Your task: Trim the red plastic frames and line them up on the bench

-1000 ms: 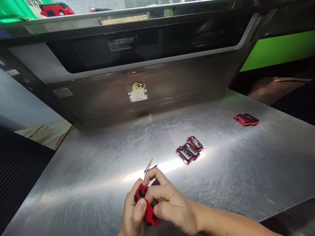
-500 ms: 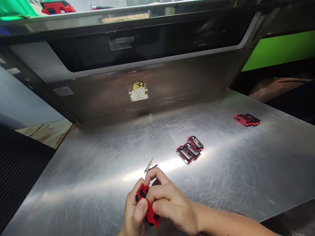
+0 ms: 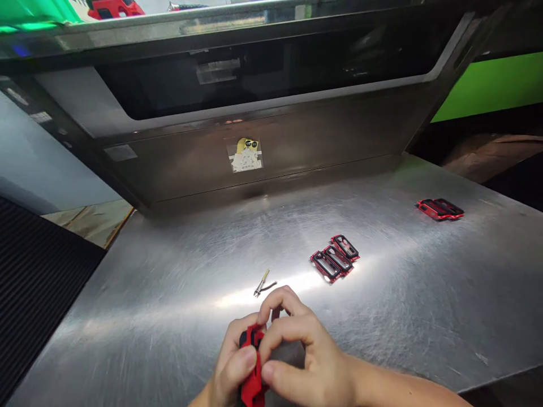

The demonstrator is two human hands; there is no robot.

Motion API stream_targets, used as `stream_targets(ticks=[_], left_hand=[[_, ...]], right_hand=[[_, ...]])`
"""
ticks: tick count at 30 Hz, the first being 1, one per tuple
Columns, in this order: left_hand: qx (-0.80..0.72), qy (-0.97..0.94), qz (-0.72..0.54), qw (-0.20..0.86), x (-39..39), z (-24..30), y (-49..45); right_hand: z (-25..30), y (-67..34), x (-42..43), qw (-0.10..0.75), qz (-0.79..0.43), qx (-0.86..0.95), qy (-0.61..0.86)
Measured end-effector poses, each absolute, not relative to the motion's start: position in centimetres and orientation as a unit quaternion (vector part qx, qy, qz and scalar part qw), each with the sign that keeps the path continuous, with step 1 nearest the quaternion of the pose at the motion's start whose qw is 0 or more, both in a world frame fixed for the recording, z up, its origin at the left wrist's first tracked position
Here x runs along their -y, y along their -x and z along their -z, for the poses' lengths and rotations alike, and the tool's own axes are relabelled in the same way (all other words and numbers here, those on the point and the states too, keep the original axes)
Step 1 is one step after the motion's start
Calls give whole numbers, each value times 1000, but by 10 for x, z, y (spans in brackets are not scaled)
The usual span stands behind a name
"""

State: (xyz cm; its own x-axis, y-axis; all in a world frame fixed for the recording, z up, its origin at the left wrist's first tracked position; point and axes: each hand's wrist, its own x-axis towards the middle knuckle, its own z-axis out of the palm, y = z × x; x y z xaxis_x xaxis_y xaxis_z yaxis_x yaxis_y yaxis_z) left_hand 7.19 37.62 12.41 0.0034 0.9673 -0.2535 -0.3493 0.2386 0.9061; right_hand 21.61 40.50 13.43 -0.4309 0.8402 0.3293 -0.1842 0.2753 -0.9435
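Observation:
A red and black plastic part (image 3: 253, 380) is held at the bottom middle of the head view, above the metal table. My left hand (image 3: 232, 362) is closed around it from the left, thumb pressed on its red face. From the right, my right hand (image 3: 305, 356) has its fingers bent and their tips on the part's right side and upper end. What the right fingertips pinch there is hidden. Just beyond my hands lie small cutting pliers (image 3: 263, 284), their handles apart.
Several red and black frames (image 3: 335, 259) lie together right of the pliers. More such pieces (image 3: 440, 209) sit at the far right of the steel table (image 3: 178, 271). A metal panel with a taped plastic bag (image 3: 246, 157) rises along the back.
The red and black part has turned in my left hand and now stands more upright. My right fingers have spread a little. The whole view has shifted slightly.

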Motion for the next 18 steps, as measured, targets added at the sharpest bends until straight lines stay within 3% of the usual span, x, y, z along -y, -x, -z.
stream_targets(ticks=[18], left_hand=[[-419,-467,-523,577,-376,-109,-62]], right_hand=[[-137,-218,-407,453,-575,648,208]])
